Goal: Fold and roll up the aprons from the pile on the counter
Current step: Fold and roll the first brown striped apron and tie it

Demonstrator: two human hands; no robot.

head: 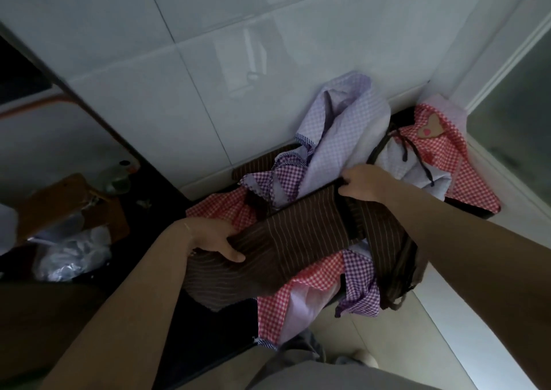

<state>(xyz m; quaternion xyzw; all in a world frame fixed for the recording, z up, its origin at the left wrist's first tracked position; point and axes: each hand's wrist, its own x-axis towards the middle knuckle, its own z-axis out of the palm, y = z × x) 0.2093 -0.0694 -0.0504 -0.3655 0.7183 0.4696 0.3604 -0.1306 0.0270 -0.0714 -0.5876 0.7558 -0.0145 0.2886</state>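
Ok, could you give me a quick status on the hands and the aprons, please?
Left hand and right hand both grip brown striped apron. Unfolded, atop pile. Lilac checked apron overlaps its far edge.

You're looking at a brown striped apron (pixel 301 234) of soft matt woven cloth, with purple gingham (pixel 337 139) and red gingham (pixel 447 151) cotton-like fabric around it. Behind them, your wall tiles (pixel 208 46) are smooth, glossy ceramic, and the counter (pixel 205 324) looks dark and smooth.

Both forearms are bare, with no sleeves reaching into view. The left hand (pixel 216 239) has a thin, pale bracelet at the wrist, toward ten o'clock from the knuckles. The right hand (pixel 362 185) shows no ring. Grey clothing fills the frame's six o'clock edge.
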